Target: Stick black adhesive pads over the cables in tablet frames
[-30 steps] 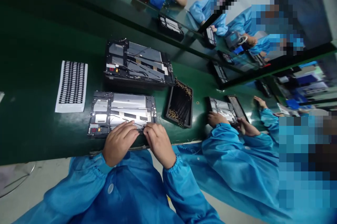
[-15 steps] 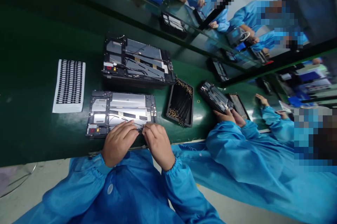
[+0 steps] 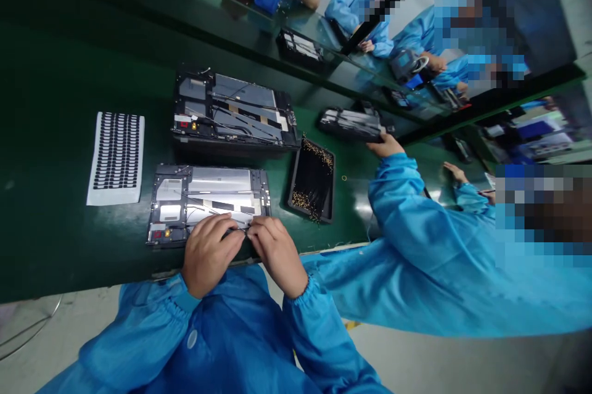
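An opened tablet-like device (image 3: 222,179) lies flat before me, its silver battery and black strips showing. My left hand (image 3: 213,253) rests over its lower edge, fingers bent and closed on a thin black cable (image 3: 227,231). Just to the right, my right hand (image 3: 277,253) pinches at the same edge, where the cable runs between both sets of fingertips. My own fingers hide the tips of the cable. Behind this device stands a stack of similar opened devices (image 3: 235,111). A black tray (image 3: 329,209) of thin black cables with gold ends sits to the right.
A white sheet of black stickers (image 3: 115,195) lies at left on the green table (image 3: 46,227). At right, a co-worker's hand (image 3: 387,146) touches another stack of devices (image 3: 351,124). A glass-like shelf (image 3: 231,8) runs along the back, with other people beyond it.
The co-worker on my right has reached forward, and the devices there now lie farther back. My hands stay at the device's lower edge with little movement. The view has shifted slightly.
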Demonstrator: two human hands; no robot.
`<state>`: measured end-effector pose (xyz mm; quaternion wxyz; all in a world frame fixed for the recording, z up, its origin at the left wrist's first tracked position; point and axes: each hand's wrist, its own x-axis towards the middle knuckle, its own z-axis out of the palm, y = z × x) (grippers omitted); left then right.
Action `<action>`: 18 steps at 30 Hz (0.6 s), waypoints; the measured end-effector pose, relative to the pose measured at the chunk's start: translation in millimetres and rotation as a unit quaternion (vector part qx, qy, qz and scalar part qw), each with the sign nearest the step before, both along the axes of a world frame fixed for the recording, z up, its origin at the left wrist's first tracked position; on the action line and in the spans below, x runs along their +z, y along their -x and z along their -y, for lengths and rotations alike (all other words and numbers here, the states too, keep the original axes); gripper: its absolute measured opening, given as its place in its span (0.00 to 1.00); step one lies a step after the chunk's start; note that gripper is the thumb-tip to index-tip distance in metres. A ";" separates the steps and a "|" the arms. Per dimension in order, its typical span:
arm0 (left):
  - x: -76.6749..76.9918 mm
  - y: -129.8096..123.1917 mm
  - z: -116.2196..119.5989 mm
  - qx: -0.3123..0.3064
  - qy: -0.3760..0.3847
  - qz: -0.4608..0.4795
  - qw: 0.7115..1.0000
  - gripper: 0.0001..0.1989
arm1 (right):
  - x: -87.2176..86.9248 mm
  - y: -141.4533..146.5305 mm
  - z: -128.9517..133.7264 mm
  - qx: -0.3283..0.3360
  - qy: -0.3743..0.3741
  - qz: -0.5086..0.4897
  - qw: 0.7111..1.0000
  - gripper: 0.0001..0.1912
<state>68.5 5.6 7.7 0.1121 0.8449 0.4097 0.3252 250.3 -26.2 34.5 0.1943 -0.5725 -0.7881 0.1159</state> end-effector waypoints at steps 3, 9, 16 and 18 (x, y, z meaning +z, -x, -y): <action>-0.7 -0.6 -0.7 -0.003 0.002 0.002 1.000 0.05 | -4.6 -8.0 2.9 -0.025 -0.018 -0.094 0.995 0.06; -2.9 -3.8 -1.0 0.006 0.014 -0.006 1.000 0.02 | -7.7 -8.3 4.3 -0.043 -0.006 -0.118 0.992 0.05; -2.7 -5.2 0.0 0.018 0.009 -0.007 1.000 0.03 | -10.2 -6.7 2.0 -0.037 0.007 -0.103 0.994 0.05; -2.6 -5.6 -0.2 0.019 0.010 -0.009 1.000 0.03 | -11.9 -6.4 2.7 -0.039 0.002 -0.093 0.995 0.06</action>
